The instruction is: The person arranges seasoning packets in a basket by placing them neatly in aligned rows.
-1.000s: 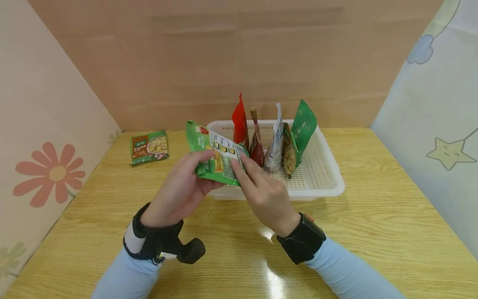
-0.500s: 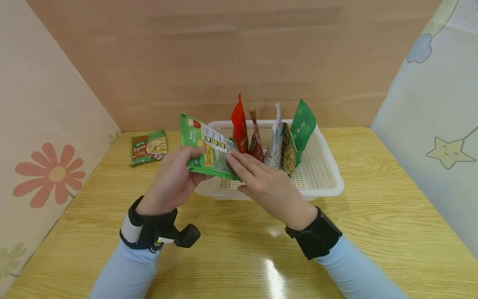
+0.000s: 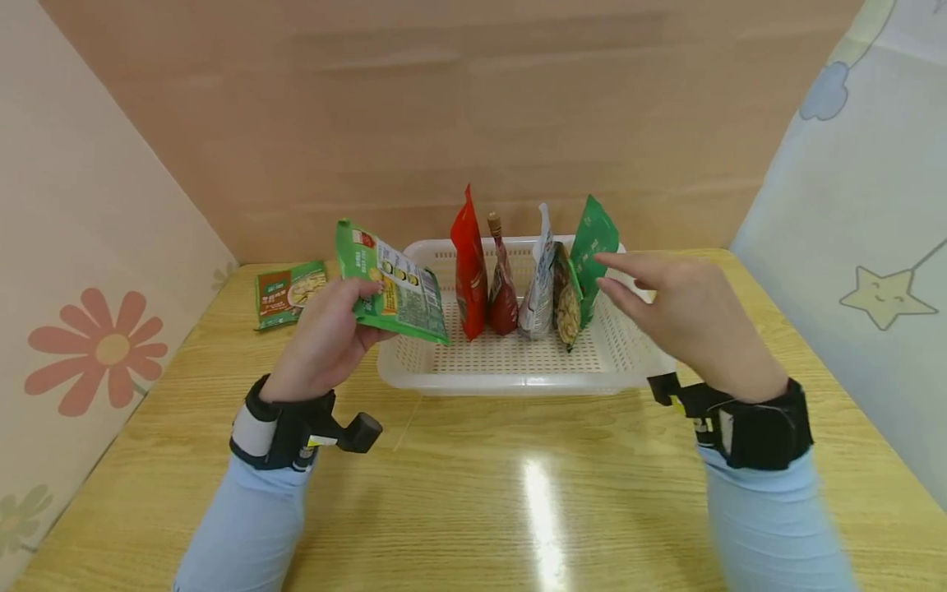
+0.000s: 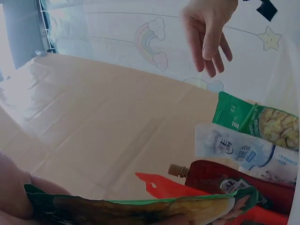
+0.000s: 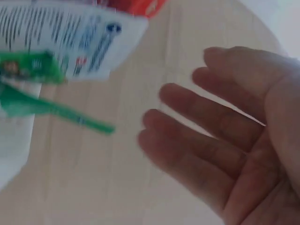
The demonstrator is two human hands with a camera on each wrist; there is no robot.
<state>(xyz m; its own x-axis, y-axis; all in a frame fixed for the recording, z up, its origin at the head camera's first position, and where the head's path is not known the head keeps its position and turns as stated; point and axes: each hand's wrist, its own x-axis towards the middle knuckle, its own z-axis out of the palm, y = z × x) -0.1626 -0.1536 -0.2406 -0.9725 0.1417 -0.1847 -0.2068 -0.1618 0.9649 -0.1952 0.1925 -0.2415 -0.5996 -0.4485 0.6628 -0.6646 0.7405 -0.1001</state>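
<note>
My left hand (image 3: 321, 337) holds a green food packet (image 3: 403, 292) by its near left side, thumb on top, with the printed back facing up. The packet is tilted above the left part of a white plastic basket (image 3: 510, 383). In the left wrist view the same packet (image 4: 136, 211) shows almost edge-on. My right hand (image 3: 691, 316) hovers over the basket's right side, holding nothing. Its fingers (image 5: 206, 112) are spread and loosely bent in the right wrist view, apart from the green bag (image 3: 594, 238) that stands at the right of the basket's row.
Standing in the basket are a red pouch (image 3: 469, 271), a dark red spouted pouch (image 3: 503, 300), a white pouch (image 3: 538, 288) and a packet with a food picture (image 3: 568, 308). Another green and brown packet (image 3: 275, 302) lies on the table (image 3: 444, 493), back left. Patterned side walls border the table.
My right hand has let go of the green packet and moved right, over the basket's right side. My left hand has shifted slightly left with the packet.
</note>
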